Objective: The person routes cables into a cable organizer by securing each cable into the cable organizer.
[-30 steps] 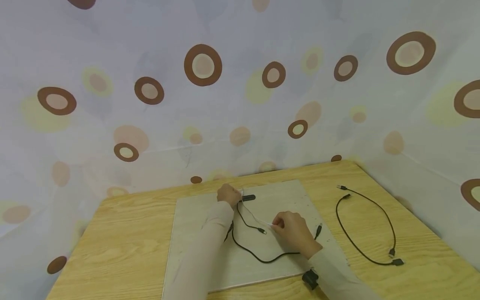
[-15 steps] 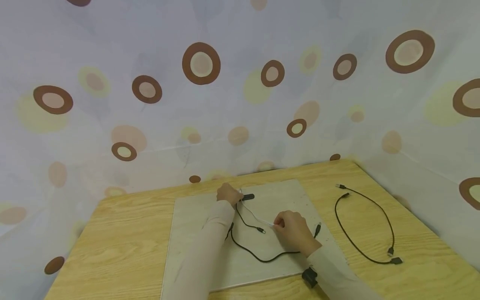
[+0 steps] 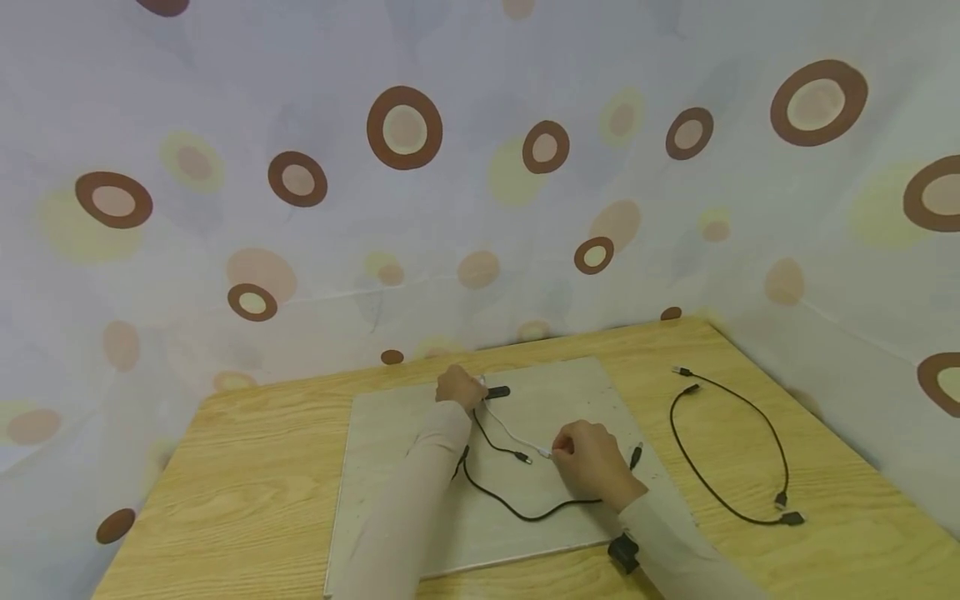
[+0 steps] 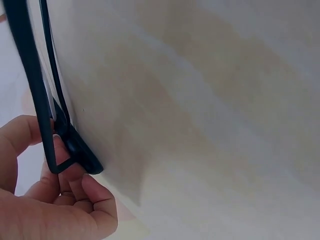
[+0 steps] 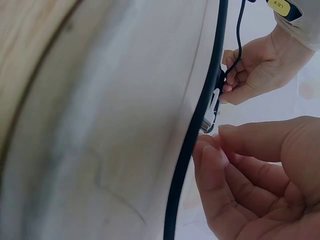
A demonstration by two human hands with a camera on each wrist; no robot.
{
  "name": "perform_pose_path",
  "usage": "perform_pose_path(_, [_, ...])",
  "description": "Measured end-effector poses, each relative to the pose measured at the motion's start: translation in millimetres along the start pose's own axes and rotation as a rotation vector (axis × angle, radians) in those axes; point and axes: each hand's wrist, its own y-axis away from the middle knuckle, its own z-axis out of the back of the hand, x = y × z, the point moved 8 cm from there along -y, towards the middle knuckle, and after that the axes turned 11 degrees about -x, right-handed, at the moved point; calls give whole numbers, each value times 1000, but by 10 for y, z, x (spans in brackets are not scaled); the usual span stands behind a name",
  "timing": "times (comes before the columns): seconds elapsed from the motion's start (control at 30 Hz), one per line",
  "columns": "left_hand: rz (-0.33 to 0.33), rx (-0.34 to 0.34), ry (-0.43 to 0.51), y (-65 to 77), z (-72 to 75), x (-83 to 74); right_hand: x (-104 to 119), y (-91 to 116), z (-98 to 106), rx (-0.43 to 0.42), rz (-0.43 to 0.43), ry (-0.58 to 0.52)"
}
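- At the far edge of the board (image 3: 570,392), the bar (image 3: 498,392) is being gripped by the left hand (image 3: 459,388), its thumb and fingers being bent in close round it.
- Over the right part of the board, the right hand (image 3: 590,460) is being held with its fingers curled and its thumb and forefinger brought nearly together; whether anything is being pinched cannot be told.
- Across the board, the white cable (image 3: 504,427) is being stretched between the two hands, its plug (image 3: 545,454) being seen just beside the right fingertips.
- On the board's middle, a short lead (image 3: 498,451) is being shown below the bar.
- Nearer the board's front edge, a black cable (image 3: 532,521) is being partly hidden by the right wrist.
- To the right of the board, an outer cable (image 3: 776,439) and an inner cable (image 3: 692,472) are being borne by the table (image 3: 255,467).
- Behind the board, a patterned cloth (image 3: 450,208) is being seen.
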Motion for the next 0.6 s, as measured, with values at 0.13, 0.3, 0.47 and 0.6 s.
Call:
perform_pose_path(0.13, [-1, 24, -62, -7, -9, -7, 16, 2, 17, -1, 11, 8])
perform_pose_path(0.3, [-51, 75, -109, 21, 31, -55, 70, -8, 68, -26, 62, 2])
perform_pose_path(0.47, [-144, 128, -31, 124, 130, -156, 113, -2, 227, -60, 139, -72])
perform_pose_path(0.6, [-249, 171, 53, 259, 236, -286, 16, -47, 442, -81, 144, -109])
